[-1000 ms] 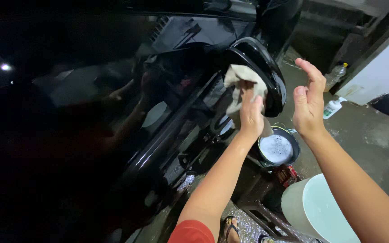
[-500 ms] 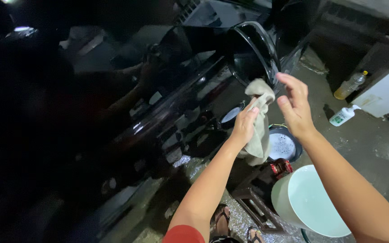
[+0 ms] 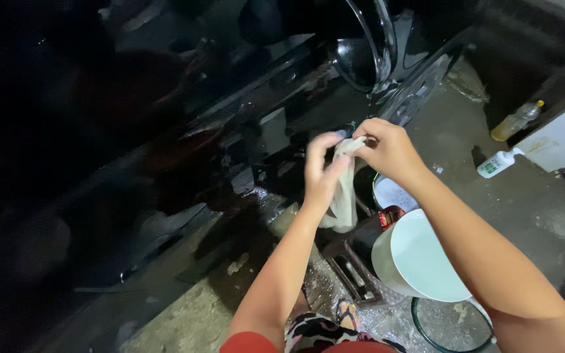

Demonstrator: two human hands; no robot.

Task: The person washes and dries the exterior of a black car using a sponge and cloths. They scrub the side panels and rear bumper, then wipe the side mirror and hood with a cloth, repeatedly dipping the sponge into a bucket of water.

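Note:
Both hands grip a pale, wet cloth (image 3: pixel 344 196) in front of the glossy black car door (image 3: pixel 184 131). My left hand (image 3: pixel 322 173) is closed around the cloth's upper middle. My right hand (image 3: pixel 387 149) pinches its top end, just to the right. The rest of the cloth hangs down below my left hand. The black side mirror (image 3: pixel 361 46) sits above both hands, apart from them.
A white bucket (image 3: pixel 420 261) stands on the wet concrete under my right forearm. Beside it are a dark basin of soapy water (image 3: pixel 390 193), a small dark stool (image 3: pixel 351 268), a white pump bottle (image 3: pixel 495 163) and a yellowish plastic bottle (image 3: pixel 516 121). My sandalled foot (image 3: pixel 348 314) shows below.
My hands came down from the side mirror with the cloth. My right hand, open before, has closed on the cloth's top. The view tilted lower.

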